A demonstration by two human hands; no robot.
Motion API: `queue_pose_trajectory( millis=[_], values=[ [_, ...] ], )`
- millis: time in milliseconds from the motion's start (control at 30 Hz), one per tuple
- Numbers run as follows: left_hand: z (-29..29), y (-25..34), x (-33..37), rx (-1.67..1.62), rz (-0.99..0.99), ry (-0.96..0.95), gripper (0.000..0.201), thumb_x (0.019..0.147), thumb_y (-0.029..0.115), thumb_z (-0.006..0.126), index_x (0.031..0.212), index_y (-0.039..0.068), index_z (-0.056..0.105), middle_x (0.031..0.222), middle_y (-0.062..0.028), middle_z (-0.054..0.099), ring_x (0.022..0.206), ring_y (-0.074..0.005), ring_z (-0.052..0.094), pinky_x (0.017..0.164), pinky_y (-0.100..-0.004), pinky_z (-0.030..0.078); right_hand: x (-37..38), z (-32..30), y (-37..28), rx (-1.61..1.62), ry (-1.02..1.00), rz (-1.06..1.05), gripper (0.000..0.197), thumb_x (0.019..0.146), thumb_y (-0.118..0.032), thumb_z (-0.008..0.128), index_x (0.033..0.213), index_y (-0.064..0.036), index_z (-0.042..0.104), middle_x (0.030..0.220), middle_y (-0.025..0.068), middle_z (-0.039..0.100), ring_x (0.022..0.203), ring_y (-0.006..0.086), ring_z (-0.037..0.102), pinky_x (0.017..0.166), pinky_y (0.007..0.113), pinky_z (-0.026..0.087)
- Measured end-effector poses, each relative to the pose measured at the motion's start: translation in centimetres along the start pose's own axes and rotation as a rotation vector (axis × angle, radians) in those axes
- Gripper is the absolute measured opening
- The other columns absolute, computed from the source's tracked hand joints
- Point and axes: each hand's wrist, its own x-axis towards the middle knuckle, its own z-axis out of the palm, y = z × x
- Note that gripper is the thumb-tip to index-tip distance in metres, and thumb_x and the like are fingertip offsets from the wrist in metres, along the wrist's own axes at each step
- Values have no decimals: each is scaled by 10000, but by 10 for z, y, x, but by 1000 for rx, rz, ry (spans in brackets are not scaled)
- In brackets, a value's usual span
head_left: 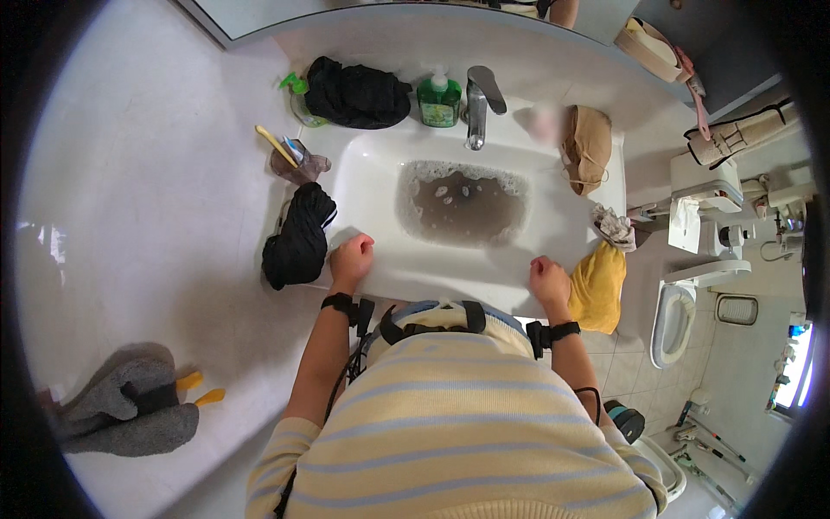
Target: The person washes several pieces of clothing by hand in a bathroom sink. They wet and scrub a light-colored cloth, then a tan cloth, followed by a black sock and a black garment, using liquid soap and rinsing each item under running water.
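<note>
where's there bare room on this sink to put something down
Bare: the front rim between the left hand and right hand. Crowded: back ledge around the faucet, with soap bottle and black cloth.

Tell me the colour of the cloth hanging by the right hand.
Yellow: the cloth draped over the sink's front right corner, beside the right hand, head view.

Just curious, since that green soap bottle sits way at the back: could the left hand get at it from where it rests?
Probably yes: the left hand rests on the sink's front rim, and only open basin lies before the green soap bottle.
</note>
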Motion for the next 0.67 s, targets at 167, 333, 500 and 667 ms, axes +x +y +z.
queue_pose_trajectory(
  millis=[167, 333, 500, 667],
  values=[
    [3, -3, -1, -1, -6, -1, 143, 795, 197, 556, 883, 162, 663, 803, -118, 664, 749, -325, 637, 672, -424, 498, -2, -3, -2, 5, -16, 3, 242, 842, -250, 479, 899, -115, 671, 833, 179, 654, 802, 375, 625, 726, 454, 499],
    [3, -3, 0, -7, -19, -23, 141, 793, 201, 561, 883, 163, 662, 800, -117, 664, 751, -322, 639, 673, -421, 499, -2, 2, 2, 6, 23, -30, 215, 837, -256, 494, 865, -119, 658, 807, 184, 649, 745, 382, 626, 672, 472, 509],
    [0, -1, 0, -32, -7, -56, 162, 806, 192, 540, 906, 148, 659, 817, -127, 657, 769, -326, 630, 680, -428, 492, -1, -1, 0, 2, 12, -12, 220, 840, -256, 492, 875, -117, 660, 817, 181, 652, 771, 376, 626, 696, 463, 506],
    [-5, 5, -1, -33, -22, -50, 160, 802, 198, 549, 904, 142, 659, 820, -128, 659, 784, -339, 629, 694, -435, 490, -1, -4, -2, 21, -28, 5, 235, 849, -263, 487, 907, -123, 666, 841, 180, 654, 821, 370, 623, 740, 454, 496]
  ],
)
